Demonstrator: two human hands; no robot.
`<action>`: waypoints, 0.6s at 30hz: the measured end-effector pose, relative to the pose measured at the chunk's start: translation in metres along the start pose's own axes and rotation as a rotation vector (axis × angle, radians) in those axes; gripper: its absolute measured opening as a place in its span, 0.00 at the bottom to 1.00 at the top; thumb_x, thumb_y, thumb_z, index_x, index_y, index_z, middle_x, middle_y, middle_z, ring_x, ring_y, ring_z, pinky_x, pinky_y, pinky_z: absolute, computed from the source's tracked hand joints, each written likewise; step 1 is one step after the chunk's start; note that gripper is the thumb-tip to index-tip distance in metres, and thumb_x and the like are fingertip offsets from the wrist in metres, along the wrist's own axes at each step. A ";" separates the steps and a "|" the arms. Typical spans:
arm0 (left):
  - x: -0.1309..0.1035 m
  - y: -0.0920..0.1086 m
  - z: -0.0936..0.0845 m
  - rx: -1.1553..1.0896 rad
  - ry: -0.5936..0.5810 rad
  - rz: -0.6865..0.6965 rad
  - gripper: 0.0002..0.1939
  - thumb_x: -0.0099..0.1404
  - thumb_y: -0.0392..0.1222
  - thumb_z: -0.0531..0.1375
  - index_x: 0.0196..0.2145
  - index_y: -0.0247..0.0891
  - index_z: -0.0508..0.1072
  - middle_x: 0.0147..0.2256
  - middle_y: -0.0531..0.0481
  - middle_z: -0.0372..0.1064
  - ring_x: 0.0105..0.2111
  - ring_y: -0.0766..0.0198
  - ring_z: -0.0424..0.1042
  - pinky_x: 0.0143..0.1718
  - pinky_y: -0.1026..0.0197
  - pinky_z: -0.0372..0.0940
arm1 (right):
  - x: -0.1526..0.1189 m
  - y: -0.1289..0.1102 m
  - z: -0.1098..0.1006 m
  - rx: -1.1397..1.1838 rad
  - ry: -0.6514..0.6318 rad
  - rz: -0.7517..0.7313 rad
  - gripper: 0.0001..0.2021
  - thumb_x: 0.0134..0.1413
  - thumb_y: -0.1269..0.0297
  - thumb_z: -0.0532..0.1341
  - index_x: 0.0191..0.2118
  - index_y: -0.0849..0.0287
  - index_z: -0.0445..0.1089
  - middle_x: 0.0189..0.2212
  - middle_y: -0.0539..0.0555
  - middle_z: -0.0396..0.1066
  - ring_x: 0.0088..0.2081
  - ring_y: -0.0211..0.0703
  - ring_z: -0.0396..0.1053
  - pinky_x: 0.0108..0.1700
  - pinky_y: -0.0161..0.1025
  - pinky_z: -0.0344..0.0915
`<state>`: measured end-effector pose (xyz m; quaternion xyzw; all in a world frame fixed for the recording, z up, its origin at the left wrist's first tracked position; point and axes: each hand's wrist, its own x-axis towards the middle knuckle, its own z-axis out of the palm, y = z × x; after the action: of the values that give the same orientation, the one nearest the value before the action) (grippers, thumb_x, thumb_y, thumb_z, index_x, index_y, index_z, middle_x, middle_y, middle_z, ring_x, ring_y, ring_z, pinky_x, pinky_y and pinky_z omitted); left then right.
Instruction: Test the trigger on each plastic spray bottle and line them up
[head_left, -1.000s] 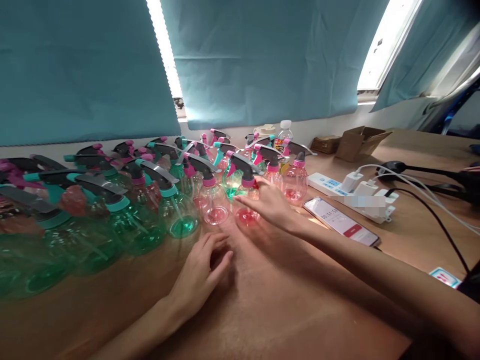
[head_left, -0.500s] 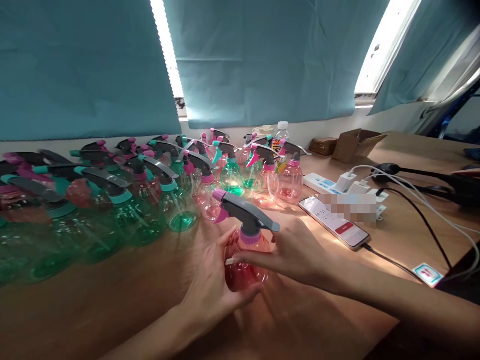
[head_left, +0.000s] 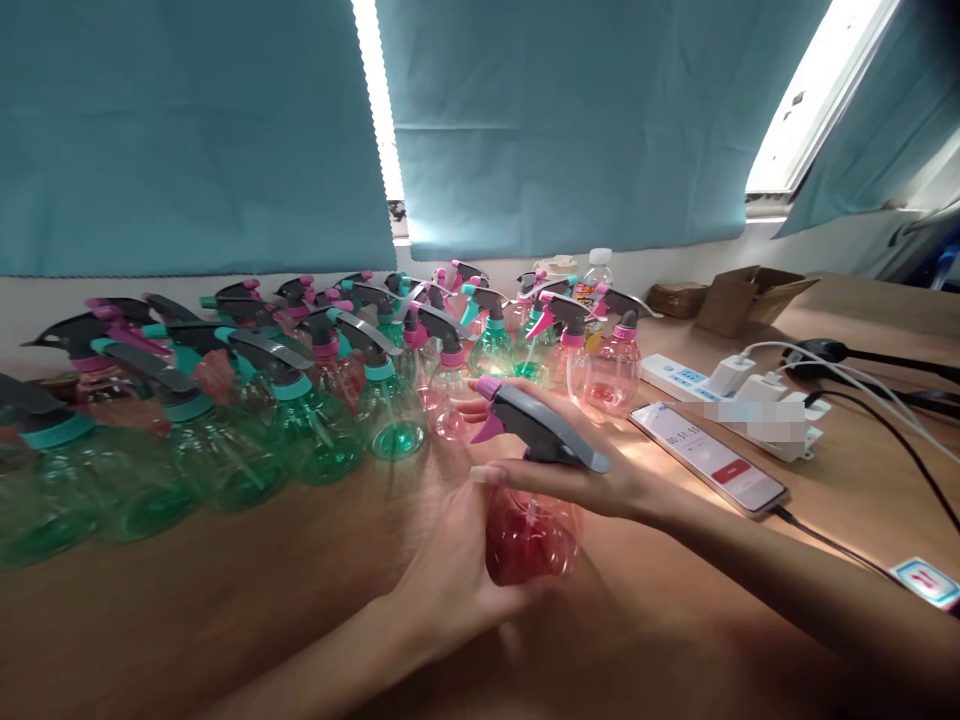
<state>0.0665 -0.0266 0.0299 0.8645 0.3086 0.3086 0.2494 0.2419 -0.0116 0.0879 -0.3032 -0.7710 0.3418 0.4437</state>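
Note:
A round clear pink spray bottle (head_left: 531, 545) with a grey and pink trigger head (head_left: 544, 425) stands in front of me, upright on the table. My left hand (head_left: 454, 575) wraps round its body, the thumb low in front. Higher up, my right hand (head_left: 611, 485) closes round the neck, its thumb lying across the front just under the head and its fingers behind. The pink collar is hidden by that hand. Just past the right fingers is another pink spray bottle (head_left: 452, 400).
Several green spray bottles (head_left: 319, 440) and pink ones crowd the table's left and back. To the right lie a charging phone (head_left: 709, 460) and a white power strip (head_left: 679, 380) with cables. An open cardboard box (head_left: 742, 300) sits further back.
My right hand has moved up from the bottle's shoulder to its neck, covering the collar. My left hand stays round the body. The whole view has shifted, so things appear further right.

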 end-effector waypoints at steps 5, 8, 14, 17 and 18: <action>-0.005 -0.015 -0.005 0.034 -0.009 -0.036 0.37 0.57 0.54 0.66 0.59 0.42 0.56 0.55 0.42 0.63 0.53 0.45 0.64 0.53 0.43 0.62 | 0.010 -0.002 0.010 0.142 0.070 -0.022 0.15 0.54 0.68 0.63 0.49 0.55 0.67 0.43 0.52 0.73 0.47 0.42 0.71 0.46 0.40 0.70; -0.011 -0.027 -0.008 0.161 -0.046 -0.075 0.35 0.60 0.54 0.64 0.60 0.41 0.57 0.55 0.40 0.63 0.54 0.44 0.62 0.54 0.40 0.59 | 0.015 0.004 0.011 0.153 0.144 0.004 0.14 0.55 0.69 0.62 0.48 0.55 0.68 0.45 0.53 0.73 0.47 0.42 0.72 0.48 0.41 0.71; -0.018 -0.041 -0.019 0.494 -0.089 -0.142 0.21 0.67 0.49 0.58 0.54 0.38 0.67 0.55 0.38 0.63 0.56 0.43 0.60 0.56 0.38 0.56 | 0.024 0.027 0.000 0.151 0.177 0.097 0.14 0.55 0.65 0.62 0.48 0.54 0.67 0.45 0.52 0.74 0.48 0.45 0.72 0.51 0.44 0.69; -0.021 -0.048 -0.018 0.512 -0.071 -0.126 0.21 0.68 0.49 0.56 0.55 0.37 0.67 0.56 0.38 0.62 0.57 0.44 0.59 0.55 0.39 0.57 | 0.026 0.033 0.000 0.125 0.169 0.077 0.14 0.55 0.64 0.62 0.48 0.53 0.68 0.48 0.53 0.73 0.50 0.45 0.71 0.52 0.46 0.69; -0.023 -0.050 -0.017 0.513 -0.058 -0.116 0.21 0.68 0.49 0.56 0.55 0.38 0.66 0.56 0.38 0.62 0.57 0.44 0.58 0.55 0.39 0.57 | 0.026 0.033 0.001 0.121 0.167 0.068 0.15 0.55 0.64 0.62 0.50 0.52 0.68 0.48 0.53 0.72 0.51 0.46 0.71 0.52 0.47 0.68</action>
<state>0.0220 -0.0041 0.0019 0.8888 0.4185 0.1806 0.0481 0.2355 0.0273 0.0734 -0.3292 -0.6987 0.3759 0.5120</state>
